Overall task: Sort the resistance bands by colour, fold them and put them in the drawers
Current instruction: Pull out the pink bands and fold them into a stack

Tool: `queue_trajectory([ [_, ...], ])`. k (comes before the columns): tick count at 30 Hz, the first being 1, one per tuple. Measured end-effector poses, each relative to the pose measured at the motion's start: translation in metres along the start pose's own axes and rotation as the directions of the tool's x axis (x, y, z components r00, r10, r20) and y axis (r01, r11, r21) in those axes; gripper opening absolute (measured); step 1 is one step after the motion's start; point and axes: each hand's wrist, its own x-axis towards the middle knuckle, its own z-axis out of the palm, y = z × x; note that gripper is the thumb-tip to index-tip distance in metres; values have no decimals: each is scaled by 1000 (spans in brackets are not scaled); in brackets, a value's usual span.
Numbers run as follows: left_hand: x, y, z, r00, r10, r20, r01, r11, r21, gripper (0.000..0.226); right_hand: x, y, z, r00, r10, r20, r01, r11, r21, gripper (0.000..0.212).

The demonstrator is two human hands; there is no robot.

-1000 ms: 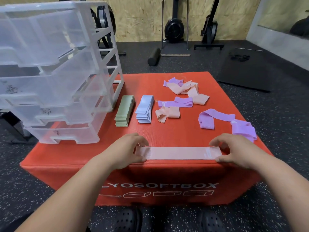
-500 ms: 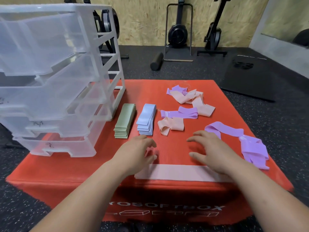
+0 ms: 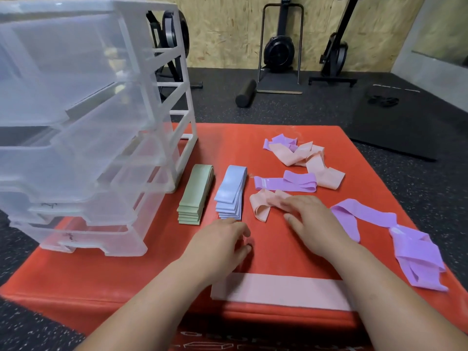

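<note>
While apparently gathering pinks for one pile, reaching straight-fingered right hand (image 3: pixel 314 221) onto crumpled pink band (image 3: pixel 260 206); holding left hand (image 3: pixel 222 239) loosely curled, empty, just beyond flat pink band (image 3: pixel 278 290).

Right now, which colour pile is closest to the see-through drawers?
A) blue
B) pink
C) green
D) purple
C: the green stack lies right next to the drawers, and the blue stack sits on its far side, further from them.
</note>
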Motion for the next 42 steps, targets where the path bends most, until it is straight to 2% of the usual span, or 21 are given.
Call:
queue_trajectory([
  [2, 1, -3, -4, 1000, -7, -4, 7, 1000, -24, 26, 2, -7, -12, 985, 57, -163, -25, 981, 193, 30],
  [4, 2, -6, -9, 1000, -14, -20, 13, 999, -49, 25, 1, -14, -24, 963, 144, -228, -33, 902, 430, 17],
  [7, 2, -5, -14, 997, -16, -70, 10, 996, -87, 20, -3, -25, -36, 950, 226, -215, -11, 712, 702, 16],
  [10, 1, -1, -17, 992, -32, -121, 15, 990, -140, 17, -13, -30, -45, 960, 252, -125, -37, 556, 831, 22],
  [14, 0, 6, -18, 982, -33, -185, -11, 972, -235, 21, -25, -31, -52, 951, 285, -121, -58, 546, 836, 22],
  [19, 0, 29, -23, 968, 12, -252, -122, 898, -424, 44, -40, -40, -61, 943, 273, -188, -34, 642, 766, 12],
  [23, 6, 55, -22, 979, -2, -206, -117, 820, -560, 57, -45, -51, -62, 955, 264, -133, -39, 560, 828, 9],
  [25, 11, 64, -20, 982, -56, -180, -70, 780, -622, 54, -46, -52, -60, 965, 249, -87, -55, 513, 857, 9],
  [28, 19, 69, -15, 968, -156, -197, -18, 741, -671, 36, -47, -49, -61, 980, 199, 0, -96, 472, 876, 20],
  [30, 23, 70, -13, 955, -220, -198, 27, 732, -681, 28, -49, -44, -64, 990, 125, 60, -115, 491, 864, 35],
  [33, 28, 70, -11, 947, -281, -156, 91, 700, -708, 27, -49, -33, -62, 991, 64, 114, -130, 579, 805, 51],
  [36, 32, 68, -9, 936, -319, -149, 141, 728, -671, 21, -46, -22, -58, 990, 134, 53, -128, 650, 749, 48],
  [39, 35, 64, -8, 945, -303, -124, 175, 787, -592, 14, -43, -12, -62, 977, 201, -75, -93, 712, 696, 42],
  [42, 38, 63, -5, 962, -259, -92, 172, 830, -531, 10, -41, -4, -65, 962, 230, -147, -67, 721, 690, 39],
])
